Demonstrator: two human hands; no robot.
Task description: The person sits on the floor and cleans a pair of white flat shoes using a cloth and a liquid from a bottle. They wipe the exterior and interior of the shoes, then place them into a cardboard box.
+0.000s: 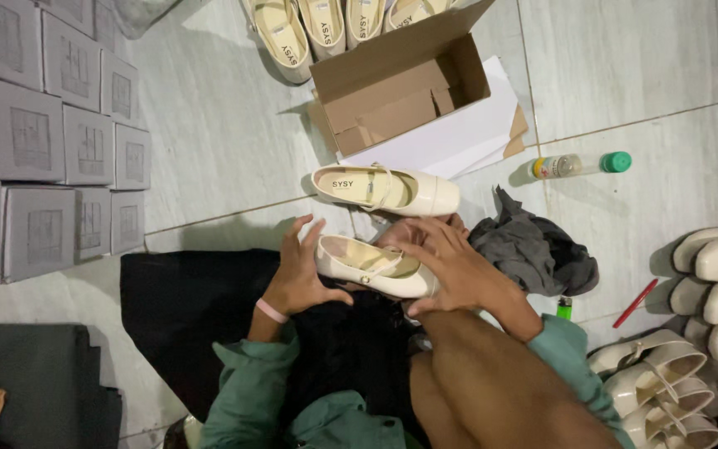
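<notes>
Both my hands hold a cream strap shoe (pixel 376 266) over my lap. My left hand (pixel 299 270) grips its heel end, with a pink band on the wrist. My right hand (pixel 450 266) is wrapped over the toe end and the strap. A second matching cream shoe (pixel 386 189) lies on the tiled floor just beyond, sole down, toe to the right. An open brown cardboard box (pixel 400 87) sits behind it on sheets of white paper (pixel 471 125).
Stacked grey shoe boxes (pixel 43 141) fill the left. More cream shoes lie at the top (pixel 309 29) and in a pile at the right (pixel 708 333). A grey rag (pixel 533 245), a small bottle with a green cap (pixel 579 165), a green lighter (pixel 564 308) and a red pen (pixel 635 303) lie on the floor.
</notes>
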